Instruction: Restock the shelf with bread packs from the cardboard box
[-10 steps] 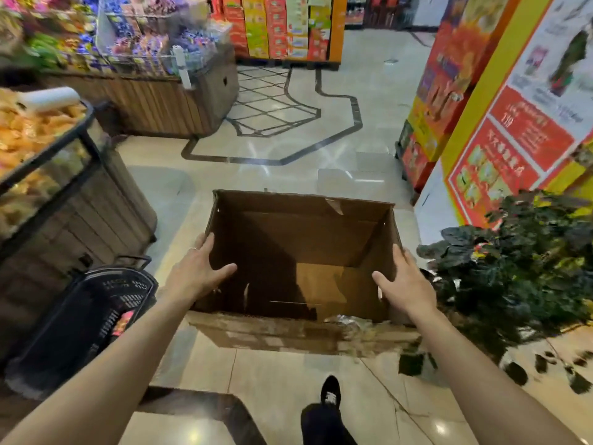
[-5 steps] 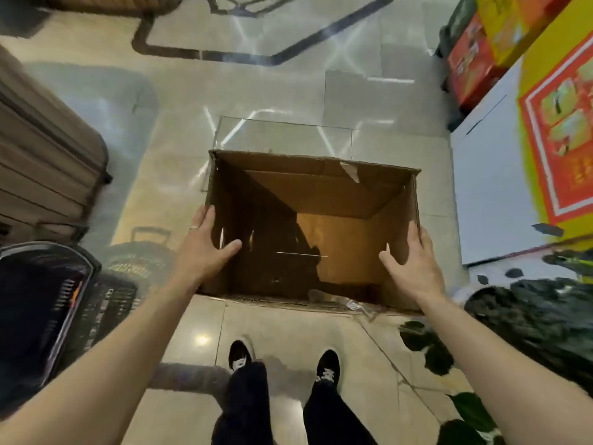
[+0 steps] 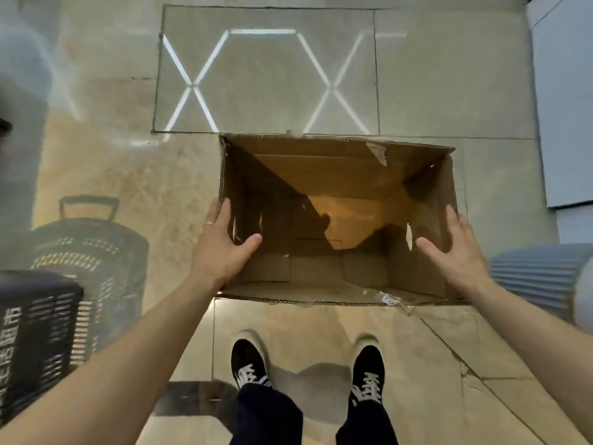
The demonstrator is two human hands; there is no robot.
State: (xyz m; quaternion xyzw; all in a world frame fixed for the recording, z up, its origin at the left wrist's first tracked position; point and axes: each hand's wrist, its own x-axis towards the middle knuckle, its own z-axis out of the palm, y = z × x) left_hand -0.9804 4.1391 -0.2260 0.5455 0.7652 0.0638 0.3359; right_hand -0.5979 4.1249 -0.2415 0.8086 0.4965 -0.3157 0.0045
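An open brown cardboard box (image 3: 321, 170) is low over the shiny tiled floor, just ahead of my feet. Its inside is bare cardboard; I see no bread packs in it. My left hand (image 3: 221, 252) grips the box's left wall, thumb inside and fingers outside, with a ring on one finger. My right hand (image 3: 455, 255) holds the right wall the same way, fingers spread along the outside. The shelf is out of view.
A black plastic shopping basket (image 3: 32, 332) stands at the lower left, mirrored in the floor. A white panel (image 3: 564, 91) runs along the right edge, with a bluish ribbed object (image 3: 539, 277) below it. My black shoes (image 3: 250, 361) are just behind the box.
The view has tilted from the shop aisle down to the floor. The box has come lower and closer to my feet, with both hands staying on its side walls.
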